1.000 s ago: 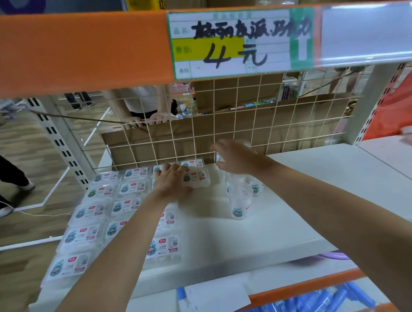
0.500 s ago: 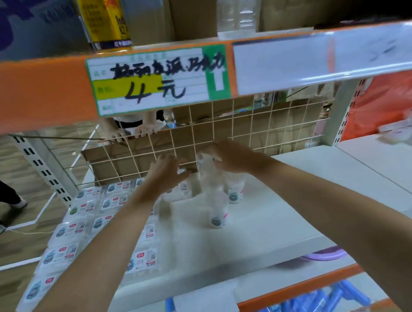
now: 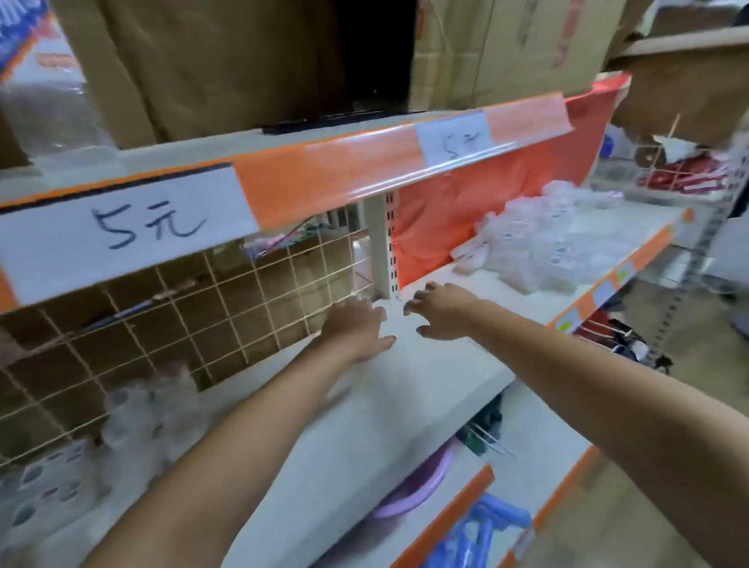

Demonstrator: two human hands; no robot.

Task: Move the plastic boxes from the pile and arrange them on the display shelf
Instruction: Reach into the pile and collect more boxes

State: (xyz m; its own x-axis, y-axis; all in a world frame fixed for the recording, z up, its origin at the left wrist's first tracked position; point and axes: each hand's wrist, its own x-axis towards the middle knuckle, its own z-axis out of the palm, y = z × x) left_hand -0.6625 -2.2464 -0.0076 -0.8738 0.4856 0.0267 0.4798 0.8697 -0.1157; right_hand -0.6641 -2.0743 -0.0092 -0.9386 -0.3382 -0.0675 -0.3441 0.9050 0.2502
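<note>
Two bare hands reach out over the white display shelf (image 3: 411,410), both empty. The left hand (image 3: 355,329) hangs palm down with its fingers loosely spread, near the shelf's back edge and just in front of the wire grid (image 3: 195,315) that backs it. The right hand (image 3: 443,309) is just beside it, fingers spread and slightly bent, holding nothing, close to the white upright post (image 3: 382,245) at the shelf's back right corner.

Most of the plastic boxes still lie in the pile (image 3: 549,243), a loose heap of clear boxes on the neighbouring shelf board to the right, heaped along its back against an orange sheet (image 3: 488,186). The pile is well apart from both hands. At the left end of the display shelf, some arranged boxes (image 3: 44,486) with printed labels lie flat in rows, blurred, and beside them toward the back stand a few clear containers (image 3: 156,406), also too blurred to make out.

Above, the orange front edge of the upper shelf carries a handwritten price tag (image 3: 141,226) and a second smaller tag (image 3: 454,138) farther right. Cardboard cartons (image 3: 237,55) stand on the upper shelf. Below the display shelf, a lilac basin (image 3: 418,490) and blue plastic items (image 3: 479,539) show on the lower level.
</note>
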